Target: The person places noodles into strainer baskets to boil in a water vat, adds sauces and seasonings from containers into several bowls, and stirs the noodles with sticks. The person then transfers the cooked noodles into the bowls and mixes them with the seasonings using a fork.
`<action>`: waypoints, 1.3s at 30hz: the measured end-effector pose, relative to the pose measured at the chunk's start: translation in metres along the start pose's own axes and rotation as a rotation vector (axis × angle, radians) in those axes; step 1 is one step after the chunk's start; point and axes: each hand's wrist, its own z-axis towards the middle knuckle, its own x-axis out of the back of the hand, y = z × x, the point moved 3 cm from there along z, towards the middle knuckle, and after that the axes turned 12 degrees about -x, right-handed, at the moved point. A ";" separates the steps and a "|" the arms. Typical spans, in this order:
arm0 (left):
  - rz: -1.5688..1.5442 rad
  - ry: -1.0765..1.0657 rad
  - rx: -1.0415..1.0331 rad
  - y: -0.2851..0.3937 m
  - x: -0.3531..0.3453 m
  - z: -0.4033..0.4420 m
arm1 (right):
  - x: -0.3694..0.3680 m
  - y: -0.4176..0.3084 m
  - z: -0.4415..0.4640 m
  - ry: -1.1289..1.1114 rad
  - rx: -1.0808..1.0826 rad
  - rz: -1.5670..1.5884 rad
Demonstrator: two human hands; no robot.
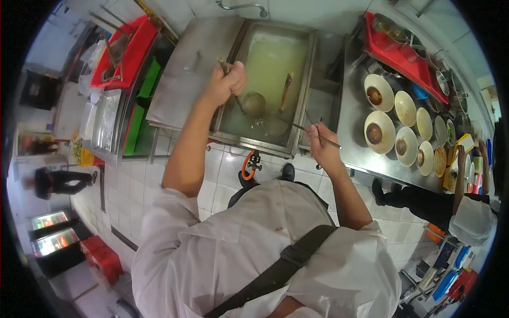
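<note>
My left hand (227, 85) is closed around the wooden handle of a strainer ladle (253, 105), whose round basket sits at the surface of cloudy, yellowish-green liquid (275, 58). That liquid fills a rectangular steel cooker (254, 142). My right hand (322, 147) grips a long, thin metal-looking rod (298, 126) that slopes down toward the cooker. A faint round shape shows in the liquid by the rod's far end; whether they are joined I cannot tell. Another wooden handle (287, 91) stands in the liquid on the right side.
On the steel counter (356, 127) at right stand several bowls (378, 127), some with dark sauce. Behind them is a red tray (408, 53). A steel lid (183, 69) lies left of the cooker, beside a red bin (124, 58). People stand at far right (472, 217) and far left (58, 181).
</note>
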 end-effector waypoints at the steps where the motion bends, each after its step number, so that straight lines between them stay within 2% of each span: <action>1: -0.006 -0.084 0.008 0.004 0.003 0.009 | 0.003 0.003 0.000 -0.038 -0.083 0.054; 3: -0.017 -0.167 0.021 0.004 -0.008 0.014 | 0.005 0.007 -0.004 -0.076 -0.173 0.107; 5: 0.243 0.100 -0.120 0.005 -0.042 0.021 | 0.005 0.012 -0.006 -0.047 -0.245 0.261; 6: 0.241 0.095 -0.119 0.003 -0.050 0.025 | 0.006 0.010 -0.005 -0.043 -0.247 0.262; 8: 0.371 -0.151 -0.116 -0.002 -0.071 0.032 | 0.009 0.002 -0.007 -0.038 -0.174 0.179; 9: 0.366 -0.154 -0.113 -0.005 -0.080 0.038 | 0.007 0.001 -0.005 -0.036 -0.180 0.177; 11: 0.327 -0.478 0.182 -0.018 -0.098 0.048 | -0.005 -0.007 0.008 -0.132 -0.036 0.017; 12: 0.327 -0.482 0.181 -0.022 -0.100 0.049 | -0.010 -0.003 0.012 -0.127 -0.037 0.017; 14: 0.184 -0.318 0.211 -0.028 -0.097 0.053 | -0.021 -0.008 0.024 -0.172 0.071 0.098; 15: 0.191 -0.318 0.207 -0.028 -0.092 0.051 | -0.021 -0.007 0.025 -0.177 -0.031 0.102; 17: 0.269 -0.145 0.145 -0.017 -0.069 0.039 | -0.021 -0.015 0.035 -0.156 -0.069 0.044; 19: 0.302 -0.125 0.145 -0.015 -0.038 0.024 | -0.026 -0.012 0.035 -0.138 -0.117 -0.012; 21: 0.343 -0.105 0.122 -0.007 -0.008 0.018 | -0.034 -0.006 0.042 -0.081 0.043 0.021; 25: 0.380 0.010 0.150 0.003 0.009 -0.033 | -0.064 0.012 0.051 -0.201 0.097 -0.190; 27: 0.367 0.083 0.133 0.000 0.014 -0.045 | -0.065 0.024 0.060 -0.003 -0.103 0.063; 28: 0.309 0.105 0.063 -0.004 0.012 -0.056 | -0.064 0.020 0.058 -0.016 -0.102 0.061; 30: 0.256 0.130 -0.022 -0.001 0.003 -0.069 | -0.060 0.011 0.067 -0.186 -0.113 -0.072; 31: 0.273 0.101 -0.007 0.004 -0.002 -0.070 | -0.059 0.013 0.079 -0.181 -0.094 -0.074; 33: 0.297 0.104 0.126 -0.001 -0.006 -0.081 | -0.059 0.033 0.075 -0.061 -0.235 0.103; 34: 0.291 0.110 0.130 -0.012 -0.009 -0.090 | -0.063 0.039 0.066 -0.066 -0.239 0.096; 37: 0.262 0.335 0.082 -0.036 -0.022 -0.096 | -0.077 0.045 0.073 -0.091 -0.173 0.061; 39: 0.403 0.512 0.177 -0.062 -0.020 -0.112 | -0.080 0.063 0.064 -0.037 -0.405 -0.103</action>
